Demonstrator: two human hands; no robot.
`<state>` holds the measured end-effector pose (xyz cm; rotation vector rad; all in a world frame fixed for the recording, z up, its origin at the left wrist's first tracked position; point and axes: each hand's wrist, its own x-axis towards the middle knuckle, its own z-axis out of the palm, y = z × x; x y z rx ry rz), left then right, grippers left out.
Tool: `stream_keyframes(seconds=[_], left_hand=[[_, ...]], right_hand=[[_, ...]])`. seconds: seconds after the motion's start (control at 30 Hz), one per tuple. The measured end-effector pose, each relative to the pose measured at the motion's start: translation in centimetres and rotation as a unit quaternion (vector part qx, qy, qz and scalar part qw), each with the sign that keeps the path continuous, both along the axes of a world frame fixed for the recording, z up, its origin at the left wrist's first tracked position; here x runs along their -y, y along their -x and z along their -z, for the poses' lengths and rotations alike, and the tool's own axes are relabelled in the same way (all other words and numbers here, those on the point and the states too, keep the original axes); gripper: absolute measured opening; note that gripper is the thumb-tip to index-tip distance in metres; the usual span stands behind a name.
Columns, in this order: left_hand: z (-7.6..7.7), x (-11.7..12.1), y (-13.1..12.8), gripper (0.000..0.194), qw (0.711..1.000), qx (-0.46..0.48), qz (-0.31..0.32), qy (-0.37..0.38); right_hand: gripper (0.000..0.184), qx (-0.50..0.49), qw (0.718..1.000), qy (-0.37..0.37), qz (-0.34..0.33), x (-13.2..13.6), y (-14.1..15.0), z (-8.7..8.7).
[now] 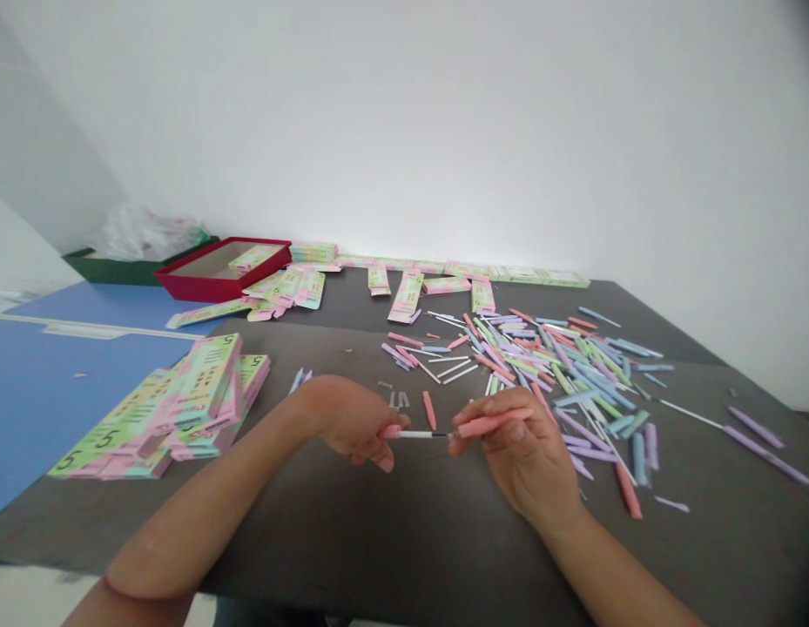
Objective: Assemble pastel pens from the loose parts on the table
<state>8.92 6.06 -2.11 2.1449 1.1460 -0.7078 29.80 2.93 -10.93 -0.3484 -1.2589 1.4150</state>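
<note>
Over the dark table, my left hand (pixel 358 422) pinches the pink end of a white pen refill (pixel 417 434). The refill lies level, with its dark tip pointing right. Closed around a pink pen barrel (pixel 492 423) is my right hand (pixel 528 461), with the thumb and fingers along its length. The refill's tip meets or almost meets the barrel's near end; I cannot tell whether it is inside. Just behind the hands lie a short pink pen part (pixel 428 409) and some small clear pieces (pixel 399 400).
A large pile of pastel pen parts and white refills (pixel 561 357) spreads to the right. Printed boxes (pixel 201 383) are stacked at left, with more flat cartons (pixel 407 294) along the back. A red tray (pixel 225 270) and a green tray (pixel 143 266) holding plastic bags stand back left.
</note>
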Motion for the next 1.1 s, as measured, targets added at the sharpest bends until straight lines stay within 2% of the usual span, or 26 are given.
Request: stream_keyframes(seconds=[0.13,0.47,0.57,0.63,0.7,0.77,0.83,0.97,1.03,1.1], left_hand=[[-0.1,0.1,0.1,0.027,1.0,0.006,-0.005,0.005],[-0.1,0.1,0.0,0.034,1.0,-0.004,-0.01,0.0],[-0.2,0.1,0.0,0.031,1.0,0.001,-0.014,0.008],[-0.4,0.1,0.1,0.03,1.0,0.0,-0.013,0.0],[-0.6,0.2,0.1,0.028,1.0,0.0,-0.014,-0.004],[-0.9,0.3,0.1,0.024,1.0,0.002,-0.014,-0.005],[-1.1,0.5,0.2,0.023,1.0,0.002,-0.013,-0.013],[-1.3,0.7,0.6,0.03,0.999,0.008,-0.015,-0.034],[-1.4,0.7,0.8,0.032,0.999,0.015,-0.014,-0.03],[-1.5,0.7,0.9,0.032,1.0,0.02,-0.012,-0.017]], right_hand=[[0.013,-0.03,0.999,0.011,0.009,-0.1,0.0,-0.3],[0.016,-0.024,0.999,0.018,0.034,0.1,0.1,-0.8],[0.02,0.026,0.996,0.013,0.084,-0.9,-0.9,-0.7],[0.02,0.123,0.982,0.006,0.146,-2.4,-2.1,-0.5],[0.018,0.279,0.935,-0.023,0.219,-4.5,-3.6,0.1],[0.015,0.44,0.853,-0.055,0.276,-6.7,-5.0,1.0],[0.013,0.562,0.77,-0.079,0.292,-8.7,-6.1,2.2],[0.011,0.694,0.647,-0.133,0.287,-10.9,-6.9,4.4],[0.014,0.727,0.6,-0.155,0.294,-11.3,-6.5,4.7],[0.016,0.741,0.567,-0.172,0.318,-11.4,-5.4,4.2]])
